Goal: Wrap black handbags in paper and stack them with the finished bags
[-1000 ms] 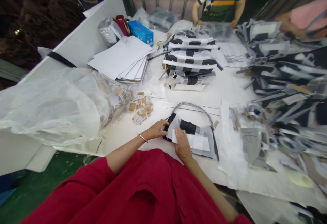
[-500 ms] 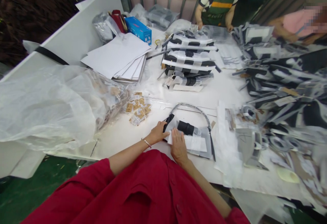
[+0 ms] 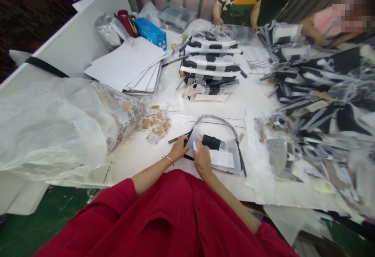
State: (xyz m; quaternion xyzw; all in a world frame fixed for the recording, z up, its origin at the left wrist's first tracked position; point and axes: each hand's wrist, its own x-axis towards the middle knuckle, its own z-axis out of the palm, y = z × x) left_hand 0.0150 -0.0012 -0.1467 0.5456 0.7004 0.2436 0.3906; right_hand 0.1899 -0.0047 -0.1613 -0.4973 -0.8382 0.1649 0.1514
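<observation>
L hand (image 3: 178, 149): clamped on bag (image 3: 212, 143), 9 o'clk edge
R hand (image 3: 202, 159): on bag, 8 o'clk, can't tell grip
Tags (image 3: 156, 125): bag's 10 o'clk

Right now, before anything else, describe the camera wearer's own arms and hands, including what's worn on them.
Both arms wear loose, plain deep-red sleeves that leave the forearms bare. The left hand is ungloved, with a thin, pale bracelet at its wrist. The right hand is also ungloved, and no bracelet shows on that wrist.
</observation>
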